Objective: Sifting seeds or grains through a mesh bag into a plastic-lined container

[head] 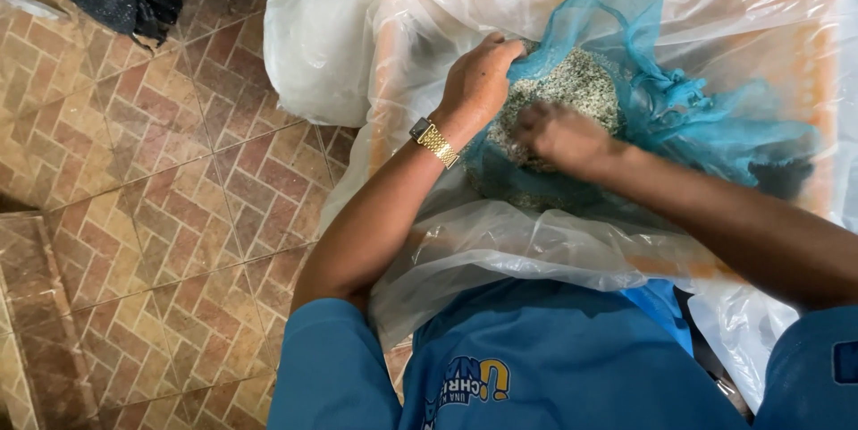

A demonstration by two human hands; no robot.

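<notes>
While the blue mesh bag (643, 99) of pale grain lies inside the plastic-lined orange tub (827, 63), the left hand (478, 81) grips its left edge and the right hand (559, 137) presses closed upon its near side.

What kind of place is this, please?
Probably an informal workroom or home floor: patterned brown floor tiles, a plastic-lined orange tub, and a blue mesh bag of grainy material gripped by both hands.

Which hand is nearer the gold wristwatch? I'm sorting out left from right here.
Left. The left hand is on the same arm as the gold wristwatch, just past it. The right hand is farther over, on the blue net bag.
</notes>
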